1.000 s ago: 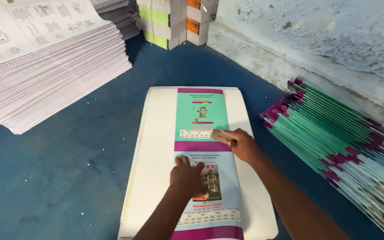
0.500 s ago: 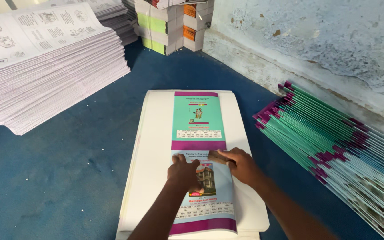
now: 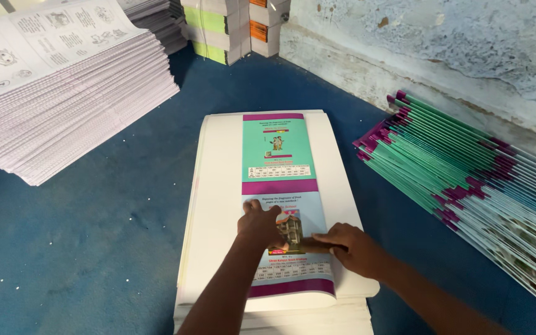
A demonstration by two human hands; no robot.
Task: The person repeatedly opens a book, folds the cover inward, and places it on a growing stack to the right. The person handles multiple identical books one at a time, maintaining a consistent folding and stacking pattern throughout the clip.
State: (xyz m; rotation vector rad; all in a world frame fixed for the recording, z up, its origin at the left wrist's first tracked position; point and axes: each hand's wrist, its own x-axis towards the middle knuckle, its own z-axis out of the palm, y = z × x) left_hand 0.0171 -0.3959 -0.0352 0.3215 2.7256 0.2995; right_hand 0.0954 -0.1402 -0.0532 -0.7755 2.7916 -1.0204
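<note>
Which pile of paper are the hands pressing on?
The middle white stack with the green-and-purple cover on top; both hands rest there.

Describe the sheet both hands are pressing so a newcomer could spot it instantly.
Start at the white paper stack in the middle of the blue floor. On top lies a narrow printed cover sheet, under the left hand and right hand. Only it shows teal and pale-blue panels with purple bands.
</note>
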